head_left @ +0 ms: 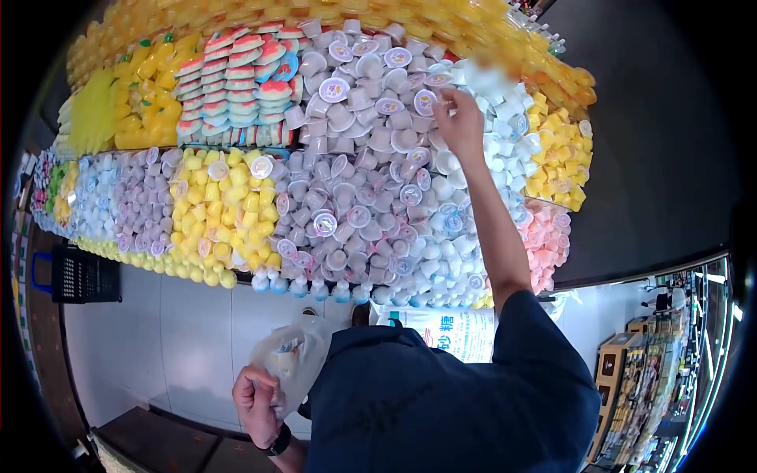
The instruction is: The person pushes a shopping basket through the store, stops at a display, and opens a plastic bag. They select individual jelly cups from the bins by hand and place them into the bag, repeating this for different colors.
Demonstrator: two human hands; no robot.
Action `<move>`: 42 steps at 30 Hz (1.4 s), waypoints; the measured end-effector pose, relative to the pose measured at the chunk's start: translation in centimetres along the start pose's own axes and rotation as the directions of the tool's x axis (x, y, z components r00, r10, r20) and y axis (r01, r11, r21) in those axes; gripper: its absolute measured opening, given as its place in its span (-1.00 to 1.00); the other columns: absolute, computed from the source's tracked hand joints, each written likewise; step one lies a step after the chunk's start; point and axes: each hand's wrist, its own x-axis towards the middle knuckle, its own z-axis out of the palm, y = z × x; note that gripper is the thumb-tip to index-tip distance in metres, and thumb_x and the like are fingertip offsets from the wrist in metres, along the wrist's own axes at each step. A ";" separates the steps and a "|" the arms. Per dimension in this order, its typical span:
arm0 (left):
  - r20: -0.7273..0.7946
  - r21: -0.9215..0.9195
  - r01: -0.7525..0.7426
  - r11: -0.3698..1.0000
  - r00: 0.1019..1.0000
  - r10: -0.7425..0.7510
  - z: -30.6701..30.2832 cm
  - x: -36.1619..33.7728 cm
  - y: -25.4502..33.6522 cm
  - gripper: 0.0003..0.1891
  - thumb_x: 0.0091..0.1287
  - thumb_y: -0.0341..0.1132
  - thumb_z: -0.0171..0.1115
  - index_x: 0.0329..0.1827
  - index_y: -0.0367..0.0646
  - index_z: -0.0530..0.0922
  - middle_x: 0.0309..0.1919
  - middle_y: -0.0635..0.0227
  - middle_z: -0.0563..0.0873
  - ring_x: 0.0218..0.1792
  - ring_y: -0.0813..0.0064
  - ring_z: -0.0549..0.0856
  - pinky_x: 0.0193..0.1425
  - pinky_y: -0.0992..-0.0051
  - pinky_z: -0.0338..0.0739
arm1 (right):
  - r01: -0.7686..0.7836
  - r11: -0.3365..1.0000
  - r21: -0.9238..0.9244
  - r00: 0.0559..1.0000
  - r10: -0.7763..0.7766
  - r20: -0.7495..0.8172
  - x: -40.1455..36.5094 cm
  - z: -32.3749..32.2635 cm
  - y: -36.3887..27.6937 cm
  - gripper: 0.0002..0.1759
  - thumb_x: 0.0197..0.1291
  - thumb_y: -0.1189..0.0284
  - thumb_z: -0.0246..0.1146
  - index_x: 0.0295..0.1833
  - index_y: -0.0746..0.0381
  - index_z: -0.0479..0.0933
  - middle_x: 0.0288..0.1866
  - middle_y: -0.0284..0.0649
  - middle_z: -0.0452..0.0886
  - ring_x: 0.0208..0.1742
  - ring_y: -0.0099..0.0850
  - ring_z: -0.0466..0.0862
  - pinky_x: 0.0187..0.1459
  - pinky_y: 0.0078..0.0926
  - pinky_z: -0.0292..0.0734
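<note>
My left hand (pixel 256 400), with a dark band on its wrist, is closed on the rim of a translucent plastic bag (pixel 293 356). Some small pale items, too blurred to name, show inside the bag. Out over the display, my right hand (pixel 460 124) has thumb and forefinger apart, beside a round-lidded jelly cup (pixel 426 102). Nothing shows between those fingers. Around that hand lie heaped pale purple jelly cups (pixel 359 98) and, to its right, whitish-blue jelly cups (pixel 501 118).
Yellow jelly cups (pixel 225 209) and red-topped layered sweets (pixel 236 83) fill other sections. Pink cups (pixel 546 244) lie at the right corner. A black basket (pixel 87 274) stands on the floor at left. A printed white sack (pixel 465 335) sits beneath the display's near edge.
</note>
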 end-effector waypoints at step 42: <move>0.062 0.116 -0.055 0.992 0.997 0.048 -8.6 -0.2 3.6 -0.88 0.44 -0.50 0.13 -0.32 -0.27 0.51 -0.49 0.42 0.50 -0.58 0.73 0.37 -0.50 0.68 0.16 | -0.067 0.882 0.467 0.831 -0.209 0.515 -31.8 9.3 -28.7 -0.76 0.16 0.41 0.38 -0.07 0.23 0.60 -0.31 -0.17 0.64 -0.28 -0.21 0.68 -0.15 -0.30 0.60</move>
